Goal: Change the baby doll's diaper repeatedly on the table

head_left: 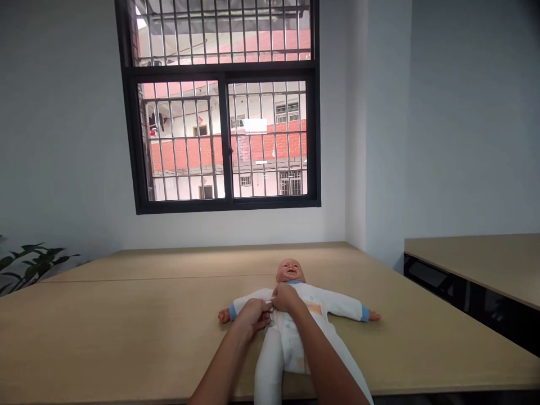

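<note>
Pale desk [126,326] beneath barred window [223,107], doll [290,271] face up on it. At chest, left hand [254,315] and right hand [286,298] close together, both pinched on white suit [337,304].

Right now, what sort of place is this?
Probably an office or training room: big plain tables, a barred window, bare walls, a plant. The left hand and right hand pinch the suit on a doll.

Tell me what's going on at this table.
A baby doll lies face up on the wooden table, arms spread out. A person's hands meet at its chest: the left hand and the right hand both pinch the front of its white romper just below the collar.
</note>
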A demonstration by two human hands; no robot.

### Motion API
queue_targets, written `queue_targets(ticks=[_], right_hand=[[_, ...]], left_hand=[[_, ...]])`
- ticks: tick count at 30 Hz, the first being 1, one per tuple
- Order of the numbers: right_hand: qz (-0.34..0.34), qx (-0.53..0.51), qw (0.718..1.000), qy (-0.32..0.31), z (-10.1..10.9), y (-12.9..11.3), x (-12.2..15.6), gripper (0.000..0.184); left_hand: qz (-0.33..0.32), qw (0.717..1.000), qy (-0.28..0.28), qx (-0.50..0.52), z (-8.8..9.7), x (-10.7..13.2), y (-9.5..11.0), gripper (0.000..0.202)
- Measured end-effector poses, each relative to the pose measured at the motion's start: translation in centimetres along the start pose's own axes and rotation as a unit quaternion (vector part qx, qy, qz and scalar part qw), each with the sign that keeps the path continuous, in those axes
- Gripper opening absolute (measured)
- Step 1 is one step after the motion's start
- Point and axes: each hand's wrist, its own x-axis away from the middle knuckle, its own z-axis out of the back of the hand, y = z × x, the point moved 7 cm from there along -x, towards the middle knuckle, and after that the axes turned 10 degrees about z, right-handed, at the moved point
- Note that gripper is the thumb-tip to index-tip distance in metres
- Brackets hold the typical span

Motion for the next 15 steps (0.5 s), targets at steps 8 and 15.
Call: queue_targets(ticks=[8,15], right_hand=[[0.004,-0.024,1.0,-0.02,-0.4,0.5,-0.7,0.025],[0.002,-0.079,0.997,0.017,0.1,1.1,-0.9,0.027]], left_hand=[[-0.031,0.987,0.062,-0.147,-0.9,0.1,1.0,0.023],[-0.082,0.946,0.128,-0.286,-1.9,1.4,2.9,0.029]])
